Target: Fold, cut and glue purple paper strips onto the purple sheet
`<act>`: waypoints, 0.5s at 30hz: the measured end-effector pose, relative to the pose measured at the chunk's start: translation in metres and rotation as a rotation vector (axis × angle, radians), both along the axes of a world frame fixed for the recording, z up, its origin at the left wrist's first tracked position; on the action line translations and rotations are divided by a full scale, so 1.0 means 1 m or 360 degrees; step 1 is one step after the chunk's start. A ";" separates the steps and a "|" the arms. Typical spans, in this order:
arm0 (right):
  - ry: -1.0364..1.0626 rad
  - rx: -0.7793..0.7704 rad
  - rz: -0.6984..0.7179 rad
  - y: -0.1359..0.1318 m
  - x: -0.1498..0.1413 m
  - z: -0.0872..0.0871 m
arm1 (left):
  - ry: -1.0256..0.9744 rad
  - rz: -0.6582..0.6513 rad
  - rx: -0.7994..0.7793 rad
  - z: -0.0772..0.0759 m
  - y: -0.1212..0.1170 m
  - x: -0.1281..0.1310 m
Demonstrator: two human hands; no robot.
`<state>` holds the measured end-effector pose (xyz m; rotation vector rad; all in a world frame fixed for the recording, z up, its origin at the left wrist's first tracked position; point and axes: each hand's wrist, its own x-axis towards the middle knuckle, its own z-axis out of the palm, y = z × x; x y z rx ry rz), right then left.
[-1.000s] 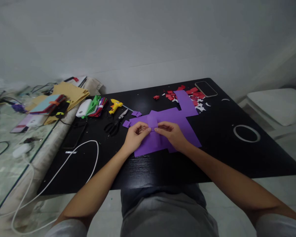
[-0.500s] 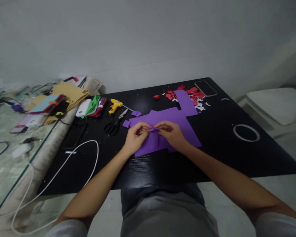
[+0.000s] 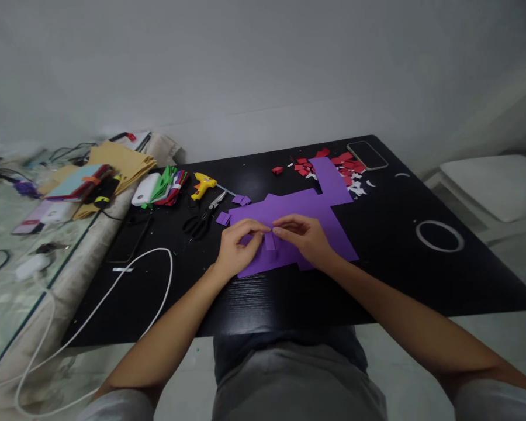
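A small folded strip of purple paper (image 3: 270, 241) is pinched between the fingertips of both hands. My left hand (image 3: 240, 244) closes on its upper left side, and my right hand (image 3: 304, 235) grips the upper right. Beneath them, large purple paper sheets (image 3: 328, 228) lie overlapping on the black table (image 3: 254, 304). Two little folded purple paper pieces (image 3: 241, 200) rest beyond my left hand. Black-handled scissors (image 3: 204, 216) lie to the left of these, with a yellow glue gun (image 3: 204, 186) just behind.
Red paper scraps (image 3: 346, 164) and white clippings (image 3: 357, 186) are heaped at the back right beside a phone (image 3: 367, 155). A white cable (image 3: 169, 280) loops over the left side. Another dark phone (image 3: 129, 240) lies there. A white ring (image 3: 439, 236) is at right.
The small purple strip has turned, so its narrow face now hangs down toward me between my fingertips. Both hands stay nearly in place.
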<state>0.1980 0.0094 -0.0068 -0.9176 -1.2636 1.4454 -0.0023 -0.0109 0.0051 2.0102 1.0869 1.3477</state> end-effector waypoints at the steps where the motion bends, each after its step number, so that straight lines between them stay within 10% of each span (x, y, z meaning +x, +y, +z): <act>1: -0.0003 0.0019 -0.0008 0.000 0.000 0.000 | 0.0005 -0.0006 -0.0002 0.000 -0.001 0.000; 15: -0.0106 0.0337 -0.0139 -0.004 -0.004 -0.009 | 0.0029 0.0130 -0.0035 -0.004 0.001 0.002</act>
